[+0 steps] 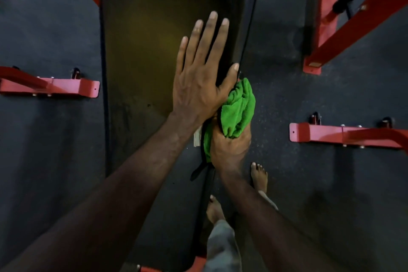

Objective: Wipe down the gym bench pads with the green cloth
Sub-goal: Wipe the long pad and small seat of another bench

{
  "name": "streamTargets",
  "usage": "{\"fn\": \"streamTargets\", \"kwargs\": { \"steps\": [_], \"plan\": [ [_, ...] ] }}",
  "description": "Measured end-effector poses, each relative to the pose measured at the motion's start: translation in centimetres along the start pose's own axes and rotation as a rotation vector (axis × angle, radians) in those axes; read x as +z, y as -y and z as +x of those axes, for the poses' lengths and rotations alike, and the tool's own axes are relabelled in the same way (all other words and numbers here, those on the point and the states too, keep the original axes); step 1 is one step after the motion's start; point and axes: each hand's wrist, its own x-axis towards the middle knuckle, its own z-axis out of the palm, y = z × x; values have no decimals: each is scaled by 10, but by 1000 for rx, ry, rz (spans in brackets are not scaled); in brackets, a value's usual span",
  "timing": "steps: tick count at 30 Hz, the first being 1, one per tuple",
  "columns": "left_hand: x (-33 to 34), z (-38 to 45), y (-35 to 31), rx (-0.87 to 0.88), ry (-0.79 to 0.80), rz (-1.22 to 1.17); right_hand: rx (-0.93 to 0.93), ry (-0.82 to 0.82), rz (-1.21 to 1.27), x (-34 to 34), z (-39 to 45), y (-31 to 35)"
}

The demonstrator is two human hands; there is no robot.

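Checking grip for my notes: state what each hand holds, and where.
Right hand grips the bunched green cloth round its lower part. Left hand lies flat on the bench pad.

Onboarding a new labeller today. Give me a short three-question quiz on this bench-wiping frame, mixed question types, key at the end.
1. True or false: the left hand lies flat with straight fingers on the black padded vinyl bench pad.
2. Which hand grips the bunched green microfibre cloth?
A. left hand
B. right hand
C. both hands
3. Fill in: the green cloth is held against the bench pad's ____ edge, as seen in the picture.

Key
1. True. The fingers are spread and straight on the pad.
2. B. The right hand's fingers curl round the cloth; the left holds nothing.
3. Right. The cloth sits at the pad's side rim, above the dark rubber floor between the red steel frame bars.
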Motion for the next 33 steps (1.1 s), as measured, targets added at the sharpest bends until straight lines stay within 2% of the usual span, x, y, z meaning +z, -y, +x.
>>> {"fn": "streamTargets", "kwargs": {
  "steps": [7, 16, 24, 31, 33],
  "plan": [
    [0, -80, 5, -10, 78, -2, 82, 85, -59, -27, -63, -44],
    [6, -184, 12, -16, 144, 60, 304, 197, -85, -64, -149, -96],
    [5, -234, 22, -26, 200, 91, 332, 243, -75, -77, -182, -116],
    [4, -261, 23, -75, 231, 58, 517, 277, -374, -103, -255, -155],
    [3, -267, 25, -78, 234, 54, 521, 291, -443, -108, -271, -161]
  ]
}}
